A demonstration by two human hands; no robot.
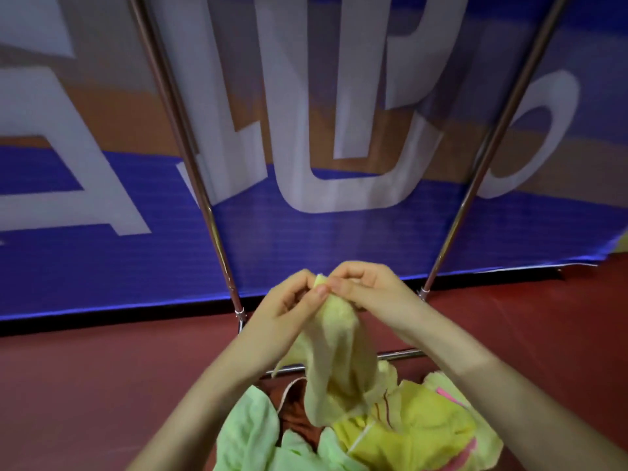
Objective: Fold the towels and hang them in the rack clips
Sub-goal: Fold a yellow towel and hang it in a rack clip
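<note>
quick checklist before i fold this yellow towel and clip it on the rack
1. Grip: left hand and right hand both pinch the pale yellow towel at its top edge: ok.
2. Towel spread flat for folding: it hangs bunched: not ok.
3. Lower end free of the bright yellow towel in the pile below: cannot tell.
4. Rack clips located: only the rack poles show, no clips in view: cannot tell.

Open gap between left pole (219, 239) and right pole (453, 229), banner (339, 232) behind, towel heap (407, 433) underneath.
</note>
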